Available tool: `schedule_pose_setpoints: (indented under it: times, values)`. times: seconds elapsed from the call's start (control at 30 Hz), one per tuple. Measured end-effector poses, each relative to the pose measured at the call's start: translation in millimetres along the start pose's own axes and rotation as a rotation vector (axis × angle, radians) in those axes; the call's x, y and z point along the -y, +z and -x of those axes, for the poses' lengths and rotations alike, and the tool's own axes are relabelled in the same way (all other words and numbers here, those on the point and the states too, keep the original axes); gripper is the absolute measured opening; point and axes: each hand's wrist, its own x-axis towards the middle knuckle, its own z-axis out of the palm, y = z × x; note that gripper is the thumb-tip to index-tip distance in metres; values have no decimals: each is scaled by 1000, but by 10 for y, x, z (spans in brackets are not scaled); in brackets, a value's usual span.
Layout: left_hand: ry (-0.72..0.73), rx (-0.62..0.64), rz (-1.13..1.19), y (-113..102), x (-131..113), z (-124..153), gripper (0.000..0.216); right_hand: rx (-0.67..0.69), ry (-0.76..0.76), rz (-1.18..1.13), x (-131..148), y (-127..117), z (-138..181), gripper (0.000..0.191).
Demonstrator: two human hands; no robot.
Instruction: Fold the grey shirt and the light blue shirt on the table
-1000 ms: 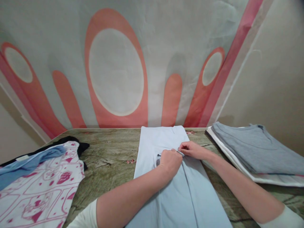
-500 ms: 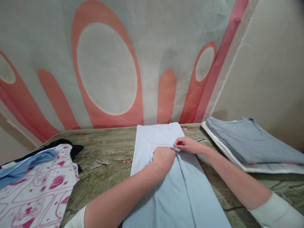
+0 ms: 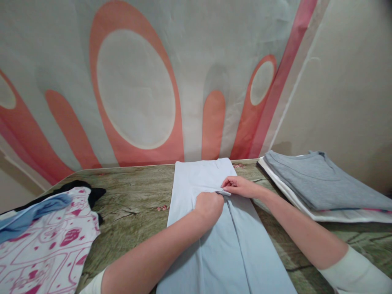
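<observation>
**Inspector:** Your light blue garment (image 3: 211,228) lies flat along the middle of the desk (image 3: 137,200), running from your body at 6 o'clock toward the wall hanging (image 3: 134,81) at 12 o'clock. Both long sides are turned inward, so their edges meet in a seam-like line down the centre. That explains the narrow strip it forms.

**Operator:** And my hands?

**Inspector:** Your left hand (image 3: 210,206) is curled, knuckles up, on the cloth at the centre line. Your right hand (image 3: 237,187) sits just beside it at 1 o'clock, fingers drawn together on a small flap of the same cloth. Both appear to pinch a short folded edge between them. I cannot see the fingertips of your left hand, so the grip there is my judgement from the bunched fabric.

**Operator:** Why hold it there?

**Inspector:** In my judgement, the two hands pin the point where the inner edges cross, which keeps the folded sides from springing apart.

**Operator:** What else is on the desk?

**Inspector:** At 3 o'clock, a stack of folded garments with a grey shirt (image 3: 318,183) on top and a white layer beneath, well apart from your hands. At 9 o'clock, a loose heap: a white and pink printed cloth (image 3: 49,241), a blue cloth (image 3: 30,210) over it, and something black (image 3: 92,192) behind.
</observation>
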Motion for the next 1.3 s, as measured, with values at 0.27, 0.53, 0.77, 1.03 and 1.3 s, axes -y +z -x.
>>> schedule_pose_setpoints:
  times: [0.27, 0.53, 0.77, 1.03, 1.3]
  values:
    - [-122, -240, -67, -149, 251, -20, 29, 82, 42, 13, -6, 4, -16, 42]
    - [-166, -110, 22, 286, 773, -228, 50, 132, 25, 33, 40, -20, 28, 41]
    - [30, -64, 180, 411, 1197, -375, 49, -69, 60, 72, -66, -15, -20, 27]
    - [-48, -235, 95, 688, 1368, -403, 49, -557, 125, 476, -513, -120, -241, 38]
    - [-82, -296, 92, 690, 1335, -392, 50, -469, 169, 567, -475, -171, -555, 31]
